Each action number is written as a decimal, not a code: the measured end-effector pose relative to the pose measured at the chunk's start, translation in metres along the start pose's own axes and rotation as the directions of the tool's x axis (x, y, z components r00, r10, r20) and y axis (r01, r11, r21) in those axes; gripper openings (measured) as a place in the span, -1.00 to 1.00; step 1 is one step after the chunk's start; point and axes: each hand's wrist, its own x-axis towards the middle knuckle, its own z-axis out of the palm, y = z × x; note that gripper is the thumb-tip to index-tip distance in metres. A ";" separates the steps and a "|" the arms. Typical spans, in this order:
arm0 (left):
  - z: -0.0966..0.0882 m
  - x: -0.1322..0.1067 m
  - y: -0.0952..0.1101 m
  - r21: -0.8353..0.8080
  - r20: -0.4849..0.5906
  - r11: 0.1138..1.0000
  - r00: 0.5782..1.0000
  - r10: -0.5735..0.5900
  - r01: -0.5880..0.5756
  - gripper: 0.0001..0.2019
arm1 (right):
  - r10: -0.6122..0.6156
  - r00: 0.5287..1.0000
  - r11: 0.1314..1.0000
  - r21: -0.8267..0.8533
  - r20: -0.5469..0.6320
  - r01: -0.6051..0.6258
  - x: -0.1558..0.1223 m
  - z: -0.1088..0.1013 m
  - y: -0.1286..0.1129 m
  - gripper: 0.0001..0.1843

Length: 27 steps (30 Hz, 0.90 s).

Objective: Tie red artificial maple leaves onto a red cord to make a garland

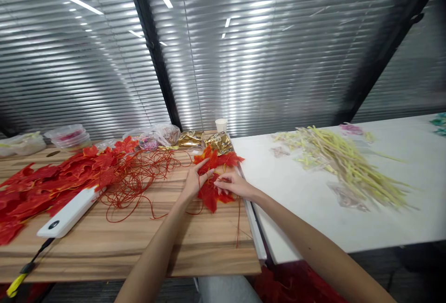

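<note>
Red artificial maple leaves [211, 199] with yellow-orange edges lie under my hands near the right end of the wooden table. My left hand [195, 181] holds them from the left, index finger and thumb reaching over the top; its other fingers are largely hidden. On the right, my right hand [235, 185] is closed in a pinch over the leaves. What sits between its fingertips is too small to make out. A thin red cord [239, 224] trails down the tabletop below my right hand, and cord also passes by my left hand.
A tangle of red cord [137, 180], a heap of red leaves [52, 177] and a white power bank [71, 212] lie left. Behind are gold packets [219, 144] and a paper cup [221, 125]. Yellow strips [355, 163] cover part of the white table [296, 228].
</note>
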 end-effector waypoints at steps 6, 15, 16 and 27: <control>0.002 -0.002 0.007 0.063 0.004 0.997 0.999 0.045 -0.045 -0.45 | -0.014 1.000 1.000 0.001 0.005 0.014 0.000 0.000 0.001 -0.60; 0.003 -0.004 0.010 0.168 0.043 0.984 0.998 0.046 -0.052 -0.47 | -0.043 0.999 0.999 -0.032 0.021 0.044 -0.002 -0.001 -0.005 -0.58; 0.003 -0.004 0.010 0.185 0.050 0.981 0.998 0.049 -0.057 -0.47 | -0.044 0.999 0.998 -0.035 0.021 0.045 -0.002 -0.001 -0.005 -0.58; 0.003 -0.004 0.010 0.270 0.075 0.961 0.996 0.037 -0.056 -0.45 | -0.029 0.999 0.999 -0.016 0.046 0.030 -0.001 -0.001 -0.003 -0.59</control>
